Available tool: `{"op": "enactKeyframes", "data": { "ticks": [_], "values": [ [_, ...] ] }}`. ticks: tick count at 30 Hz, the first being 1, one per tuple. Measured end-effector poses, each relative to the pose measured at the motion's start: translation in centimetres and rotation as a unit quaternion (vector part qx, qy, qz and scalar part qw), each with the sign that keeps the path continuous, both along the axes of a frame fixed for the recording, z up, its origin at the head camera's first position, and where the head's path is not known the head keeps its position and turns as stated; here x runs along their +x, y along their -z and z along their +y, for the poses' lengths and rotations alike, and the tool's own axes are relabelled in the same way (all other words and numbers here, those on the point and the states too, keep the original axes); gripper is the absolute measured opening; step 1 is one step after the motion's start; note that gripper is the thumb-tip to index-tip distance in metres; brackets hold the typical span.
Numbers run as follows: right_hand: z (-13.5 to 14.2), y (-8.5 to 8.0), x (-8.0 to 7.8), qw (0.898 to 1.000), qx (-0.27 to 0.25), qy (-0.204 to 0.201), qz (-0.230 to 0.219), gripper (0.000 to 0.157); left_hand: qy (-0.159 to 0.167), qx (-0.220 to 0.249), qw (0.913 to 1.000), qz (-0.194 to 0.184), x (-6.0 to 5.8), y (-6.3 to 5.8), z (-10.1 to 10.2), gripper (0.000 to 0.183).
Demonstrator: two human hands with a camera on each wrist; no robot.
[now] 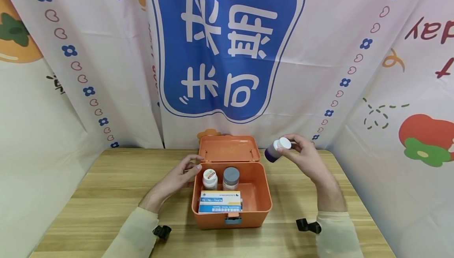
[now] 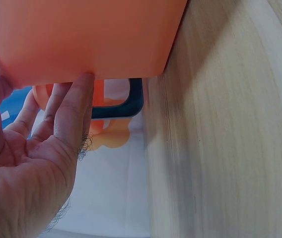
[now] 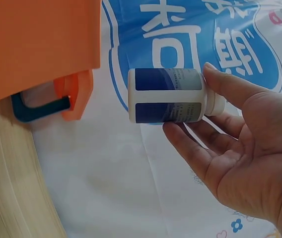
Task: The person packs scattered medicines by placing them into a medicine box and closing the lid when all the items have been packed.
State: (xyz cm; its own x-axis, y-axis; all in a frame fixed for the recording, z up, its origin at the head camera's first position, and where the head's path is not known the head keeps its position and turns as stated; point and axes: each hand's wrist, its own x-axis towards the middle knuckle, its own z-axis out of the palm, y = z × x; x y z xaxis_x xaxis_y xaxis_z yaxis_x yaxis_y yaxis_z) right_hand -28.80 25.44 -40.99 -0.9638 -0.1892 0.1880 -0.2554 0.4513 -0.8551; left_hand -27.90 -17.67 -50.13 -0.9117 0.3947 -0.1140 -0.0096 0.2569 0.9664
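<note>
In the head view an orange storage box [image 1: 248,219] stands on the wooden table with its lid [image 1: 228,147] tipped back. Inside it are a white bottle [image 1: 210,185], a bottle with a grey cap [image 1: 231,176] and blue-and-white medicine boxes [image 1: 220,202]. My left hand [image 1: 186,172] touches the back left corner; in the left wrist view the index fingertip rests against the box and the fingers look fairly straight. Right of the lid, my right hand [image 1: 304,157] holds a pill bottle [image 3: 168,96] with a blue label up in the air, tilted, fingers and thumb near its white cap.
A dark handle [image 2: 126,109] sticks out behind the box on the lid side. Printed cloth [image 1: 227,68] hangs at the table's back edge. The right part of the box's inside shows bare floor [image 1: 250,197]. Black straps [image 1: 307,226] sit at both wrists.
</note>
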Motion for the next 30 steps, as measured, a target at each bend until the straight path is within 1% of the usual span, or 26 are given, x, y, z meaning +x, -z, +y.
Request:
{"op": "enactKeyframes", "data": {
  "ticks": [6, 13, 22, 30],
  "values": [
    [-0.8, -0.2, 0.4, 1.0, 0.002, -0.005, 0.0, 0.042, -0.001, -0.004, 1.0, 0.002, 0.1, -0.1, 0.0, 0.048],
    [-1.9, -0.5, 0.9, 1.0, -0.001, -0.022, 0.004, 0.042, -0.002, -0.005, 1.0, -0.001, 0.0, -0.2, 0.1, 0.051],
    [-3.3, -0.6, 1.3, 0.998, 0.028, -0.048, 0.013, 0.039, -0.001, -0.006, 1.0, 0.0, 0.0, -0.1, -0.1, 0.05],
    [-4.5, -0.2, 1.8, 0.996, 0.048, -0.071, -0.006, 0.038, 0.0, -0.003, 1.0, 0.0, 0.0, 0.0, -0.1, 0.051]
  ]
}}
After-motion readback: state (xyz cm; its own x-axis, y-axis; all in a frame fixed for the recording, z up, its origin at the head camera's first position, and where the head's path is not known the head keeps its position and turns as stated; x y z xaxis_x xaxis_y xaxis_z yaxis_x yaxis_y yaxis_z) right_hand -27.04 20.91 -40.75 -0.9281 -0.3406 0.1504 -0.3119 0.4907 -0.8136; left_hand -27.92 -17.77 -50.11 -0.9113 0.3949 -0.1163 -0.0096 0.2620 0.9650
